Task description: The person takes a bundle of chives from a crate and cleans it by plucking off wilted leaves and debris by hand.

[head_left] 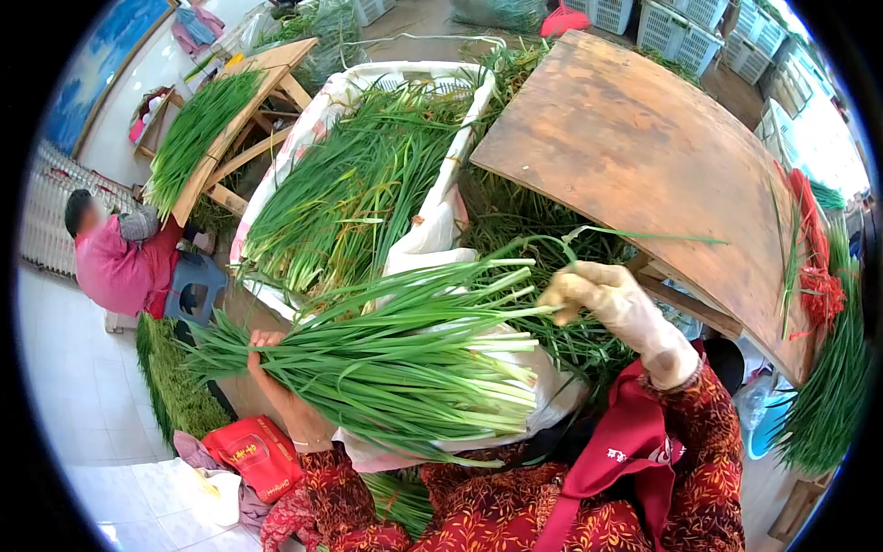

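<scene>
My bare left hand (267, 345) is wrapped around the leafy end of a large bunch of garlic chives (414, 354). The bunch fans out to the right across my lap, its pale cut stems facing my right hand. My right hand (593, 299), in a soiled whitish glove, is raised beside those stem ends with its fingers curled together. A thin chive leaf (644, 236) arches from the gloved fingers and trails to the right. Behind the bunch, a white-lined crate (474, 120) holds a thick heap of loose chives (359, 175).
A wooden board table (635, 138) stands at the right, with red ties (819, 285) on its edge. Loose leaves (589, 350) lie beneath it. At left, a person in pink (120, 267) sits by another chive-covered table (267, 69). A red bag (253, 455) lies at my left.
</scene>
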Demonstrator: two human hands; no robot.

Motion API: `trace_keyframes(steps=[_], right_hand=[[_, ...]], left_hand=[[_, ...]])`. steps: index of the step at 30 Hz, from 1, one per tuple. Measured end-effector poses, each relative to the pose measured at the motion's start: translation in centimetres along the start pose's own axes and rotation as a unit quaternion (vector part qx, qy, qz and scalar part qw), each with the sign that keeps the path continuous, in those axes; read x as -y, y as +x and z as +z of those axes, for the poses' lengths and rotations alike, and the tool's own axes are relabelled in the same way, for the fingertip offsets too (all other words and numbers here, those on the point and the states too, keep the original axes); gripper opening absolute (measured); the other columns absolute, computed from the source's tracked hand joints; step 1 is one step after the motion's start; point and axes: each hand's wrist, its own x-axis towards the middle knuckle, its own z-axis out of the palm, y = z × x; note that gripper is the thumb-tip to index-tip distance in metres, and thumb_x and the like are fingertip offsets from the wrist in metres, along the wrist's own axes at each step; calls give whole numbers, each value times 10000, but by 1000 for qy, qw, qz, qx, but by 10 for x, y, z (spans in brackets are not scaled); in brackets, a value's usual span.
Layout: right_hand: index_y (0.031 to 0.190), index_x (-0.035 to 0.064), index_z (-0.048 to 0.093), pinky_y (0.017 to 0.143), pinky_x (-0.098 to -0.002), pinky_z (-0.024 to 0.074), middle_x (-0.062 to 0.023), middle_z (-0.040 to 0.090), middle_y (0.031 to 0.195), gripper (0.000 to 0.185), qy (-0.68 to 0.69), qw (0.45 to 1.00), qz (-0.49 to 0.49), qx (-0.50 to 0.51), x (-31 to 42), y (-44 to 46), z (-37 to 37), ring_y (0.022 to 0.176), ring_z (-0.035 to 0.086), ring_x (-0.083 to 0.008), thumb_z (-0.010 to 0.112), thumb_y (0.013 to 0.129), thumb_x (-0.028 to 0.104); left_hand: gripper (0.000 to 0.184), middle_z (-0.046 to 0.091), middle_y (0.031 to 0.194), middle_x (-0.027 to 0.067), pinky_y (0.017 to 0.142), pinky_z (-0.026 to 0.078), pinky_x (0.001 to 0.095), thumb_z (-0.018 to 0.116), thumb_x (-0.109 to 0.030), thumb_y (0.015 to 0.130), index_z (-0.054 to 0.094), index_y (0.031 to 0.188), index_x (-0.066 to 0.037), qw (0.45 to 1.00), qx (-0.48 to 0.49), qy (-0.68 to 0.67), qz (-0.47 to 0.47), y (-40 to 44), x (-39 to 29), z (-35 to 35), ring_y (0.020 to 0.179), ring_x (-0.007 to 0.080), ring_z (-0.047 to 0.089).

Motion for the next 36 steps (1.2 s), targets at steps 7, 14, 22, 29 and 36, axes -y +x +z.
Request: trace_keyframes(steps=[7, 14, 22, 29, 36], right_hand=[[899, 18, 609, 641, -295, 473, -123, 624, 732, 311, -553, 785, 278, 38, -14, -43, -68, 697, 618, -213, 544, 866, 320], [1144, 43, 559, 891, -377, 415, -170, 581, 1118, 410, -433, 900, -44, -7, 24, 35, -3, 1054, 538, -314, 584, 832, 308], [986, 32, 630, 643, -262, 439, -15, 620, 766, 301, -196, 970, 100, 102, -1, 97, 19, 696, 551, -105, 687, 792, 256], [931, 47, 639, 618, -334, 443, -118, 625, 717, 282, -420, 906, 32, 39, 23, 73, 10, 654, 583, -227, 637, 780, 284], [828, 74, 639, 615, -357, 472, -110, 631, 684, 214, -530, 844, 79, -37, 4, 6, -38, 670, 615, -278, 616, 774, 280]], left_hand=[[36, 449, 814, -11, 778, 406, 216, 469, -94, 901, 476, 913, -61, 998, 27, -58, -21, 8, 2, -11, 800, 91, 476], [25, 459, 802, -4, 789, 413, 225, 486, -75, 884, 463, 892, -67, 1000, -6, -13, 0, 16, -3, -32, 798, 103, 477], [40, 464, 808, -24, 839, 391, 239, 486, -118, 893, 452, 887, -97, 999, -21, 33, 13, 7, 1, -9, 800, 103, 481], [51, 480, 802, -31, 854, 390, 267, 483, -141, 896, 447, 872, -113, 999, 19, 34, -29, 17, -7, -19, 797, 103, 496], [53, 484, 769, -27, 848, 391, 273, 486, -116, 888, 446, 854, -112, 996, 37, -60, -63, 18, -5, -23, 770, 99, 503]])
